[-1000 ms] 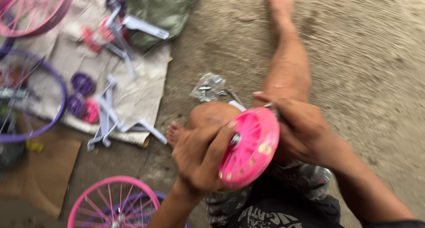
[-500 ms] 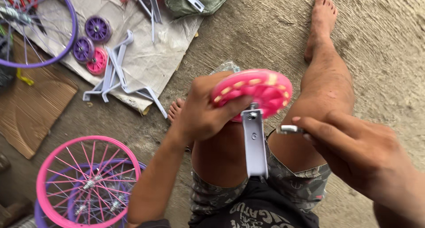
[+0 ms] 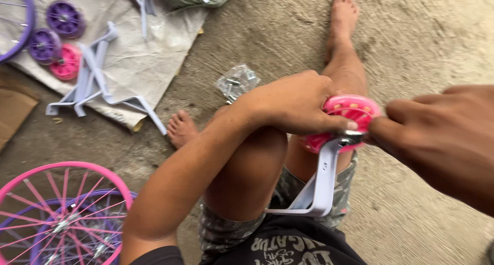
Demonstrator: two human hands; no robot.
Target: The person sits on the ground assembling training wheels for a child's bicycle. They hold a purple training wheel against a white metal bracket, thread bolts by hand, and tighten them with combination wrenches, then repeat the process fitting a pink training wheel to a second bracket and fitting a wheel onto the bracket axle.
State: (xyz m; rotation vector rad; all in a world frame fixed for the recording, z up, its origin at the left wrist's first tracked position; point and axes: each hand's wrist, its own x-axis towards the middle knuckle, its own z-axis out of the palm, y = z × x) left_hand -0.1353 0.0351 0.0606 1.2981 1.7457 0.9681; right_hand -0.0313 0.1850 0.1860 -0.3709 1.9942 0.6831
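Observation:
My left hand (image 3: pixel 288 104) grips a small pink training wheel (image 3: pixel 346 115) from the left, thumb across its face. The wheel sits at the top of a pale lilac metal bracket (image 3: pixel 319 185) that bends down over my lap. My right hand (image 3: pixel 437 136) comes in from the right, fingertips pinched at the metal nut on the wheel's hub (image 3: pixel 355 137). I sit on the concrete floor with my right leg stretched forward and my left knee bent up.
A clear bag of bolts (image 3: pixel 237 82) lies on the floor by my knee. A cloth (image 3: pixel 139 64) at upper left carries lilac brackets (image 3: pixel 92 84) and small purple and pink wheels (image 3: pixel 56 38). Spoked pink and purple bicycle wheels (image 3: pixel 62 213) lie at lower left.
The view has swung left and down. My left hand has slid further over the pink wheel, and my right hand has closed in from apart onto the hub nut.

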